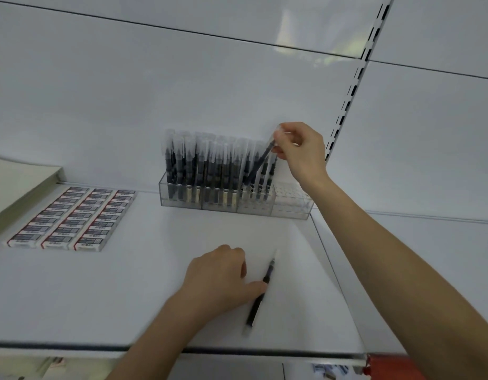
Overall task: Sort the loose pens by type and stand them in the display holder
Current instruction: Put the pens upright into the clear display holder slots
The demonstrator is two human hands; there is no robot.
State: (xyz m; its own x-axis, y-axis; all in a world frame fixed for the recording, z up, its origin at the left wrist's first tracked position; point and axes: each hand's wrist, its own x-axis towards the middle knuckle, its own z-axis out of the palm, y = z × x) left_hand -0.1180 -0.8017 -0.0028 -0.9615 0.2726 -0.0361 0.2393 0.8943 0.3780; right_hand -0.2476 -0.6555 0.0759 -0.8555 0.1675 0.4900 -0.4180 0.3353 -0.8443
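Note:
A clear acrylic display holder (pixel 290 208) stands against the back wall of a white shelf, with several dark pens with frosted caps upright in its left and middle compartments. Its rightmost compartment holds no pens. My right hand (pixel 300 146) pinches the capped top of a dark pen (pixel 257 164) that leans, its tip down among the standing pens. On the shelf lie two loose dark pens end to end: one (pixel 269 271) further back and one (pixel 253 311) nearer me. My left hand (pixel 220 278) rests on the shelf, its thumb touching where they meet.
Rows of small red-and-white boxes (pixel 72 218) lie flat at the left of the shelf. A stack of pale paper (pixel 18 185) sits at the far left. A slotted metal upright (pixel 349 97) runs up the back wall. The shelf's front edge (pixel 182 348) is close to me.

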